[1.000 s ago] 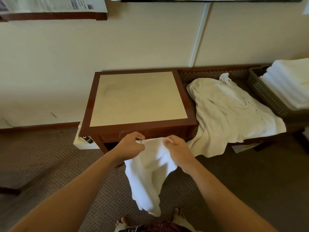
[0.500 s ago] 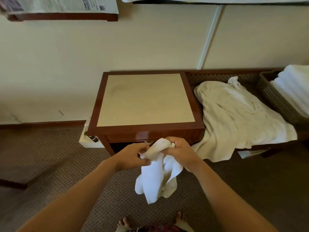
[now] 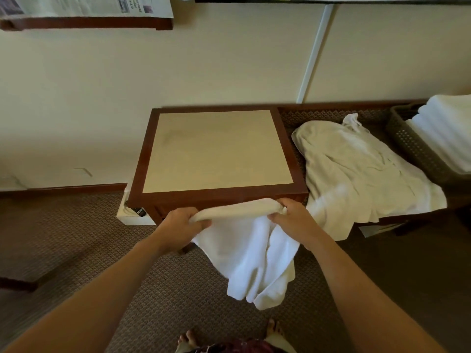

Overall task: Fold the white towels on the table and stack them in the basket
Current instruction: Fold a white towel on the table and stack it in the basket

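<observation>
Both my hands grip one white towel in front of the small table, just off its near edge. Left hand has fingers curled round the bunched top edge at one end; right hand has fingers curled round the other end. The top edge is stretched between them as a thick roll, the rest hangs down loose toward the carpet, not touching the tabletop.

Handling, my guess: soft, limp terry, light, no stiffness at all, so it sags wherever it isn't held. Not slippery, not fragile. It drapes in uneven lobes, so the corners are lost inside the bunch. Best hold would be the two top corners, pinched, edge pulled taut so the cloth hangs flat before laying it on the tabletop to fold. Gripping mid-edge as now keeps it crumpled.

Look: plain white, fluffy pile, deep soft creases, lower hem ragged-looking with two or three hanging folds, no print seen.

To the right, a larger cream cloth lies spread and rumpled on a lower bench, well apart from my hands. Further right the dark woven basket already holds folded towels stacked above its rim.
</observation>
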Motion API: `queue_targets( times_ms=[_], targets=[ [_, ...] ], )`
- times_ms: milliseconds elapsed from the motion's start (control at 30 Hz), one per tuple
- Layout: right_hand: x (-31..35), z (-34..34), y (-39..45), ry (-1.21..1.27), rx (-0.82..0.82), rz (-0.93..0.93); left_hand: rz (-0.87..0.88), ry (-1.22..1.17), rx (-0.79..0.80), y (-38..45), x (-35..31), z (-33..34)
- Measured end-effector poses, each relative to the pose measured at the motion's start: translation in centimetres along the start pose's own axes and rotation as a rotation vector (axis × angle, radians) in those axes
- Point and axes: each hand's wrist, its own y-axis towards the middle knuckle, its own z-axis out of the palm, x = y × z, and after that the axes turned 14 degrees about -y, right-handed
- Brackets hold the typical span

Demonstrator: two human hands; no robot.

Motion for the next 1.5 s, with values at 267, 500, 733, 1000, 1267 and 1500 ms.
queue_targets(
  times_ms=[267, 500, 733, 1000, 1267, 1500],
  targets=[
    [0.6, 1.5, -1.8, -0.228, 0.109, -0.002, 0.002, -0.278, 0.059, -0.2, -4.6, 3.3],
    [1.8, 2.6, -2.1, 0.049, -0.209, -0.035, 0.07, -0.399, 0.224, -0.9, -6.2, 5.1],
    [2.6, 3.3, -2.9, 0.459, -0.176, 0.042, 0.242, -0.179, 0.121, -0.7, -5.5, 5.0],
    [4.0, 4.8, -3.5, 0.639, -0.13, 0.054, 0.391, 0.01, 0.089, -1.1, -4.5, 5.8],
    [3.6, 3.8, -4.3, 0.441, 0.061, -0.197, 0.378, -0.164, -0.082, -1.4, -3.7, 5.1],
    [3.3, 4.2, -4.2, 0.409, -0.029, -0.193, 0.488, -0.115, -0.04, -1.2, -3.7, 5.5]
  ],
)
